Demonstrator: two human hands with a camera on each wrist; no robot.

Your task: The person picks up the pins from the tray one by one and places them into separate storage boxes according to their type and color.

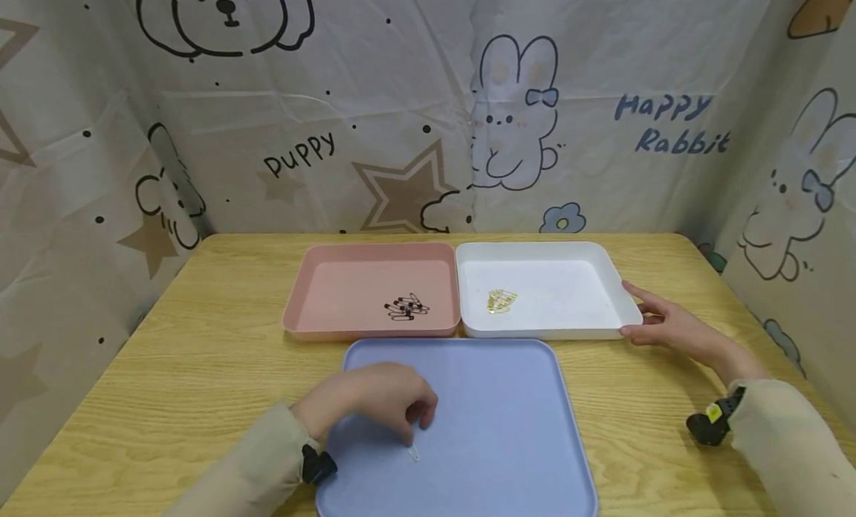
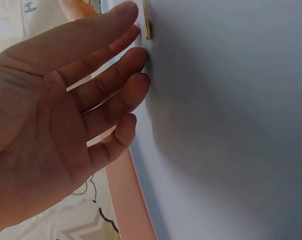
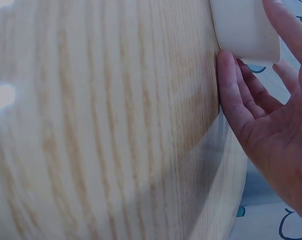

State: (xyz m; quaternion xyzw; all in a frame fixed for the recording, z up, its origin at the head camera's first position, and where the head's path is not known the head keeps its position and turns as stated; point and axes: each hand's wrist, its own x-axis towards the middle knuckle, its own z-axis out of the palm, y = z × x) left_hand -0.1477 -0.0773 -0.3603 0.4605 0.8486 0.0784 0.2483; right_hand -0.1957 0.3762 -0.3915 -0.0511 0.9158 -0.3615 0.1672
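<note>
Three shallow plastic trays sat mid-frame on the wooden table (image 1: 200, 368). I kept my left hand (image 1: 374, 402) over the lavender tray (image 1: 521, 428), fingers loose and gripping nothing, tips beside a small gold safety pin (image 1: 414, 452), seemingly to slide it. My right hand (image 1: 662, 324), fingers straight, steadied the white tray (image 1: 602, 272) at its right rim.

A wooden table (image 1: 167, 368) carries a pink tray (image 1: 321, 279), white tray (image 1: 602, 268) and lavender tray (image 1: 535, 428).
</note>
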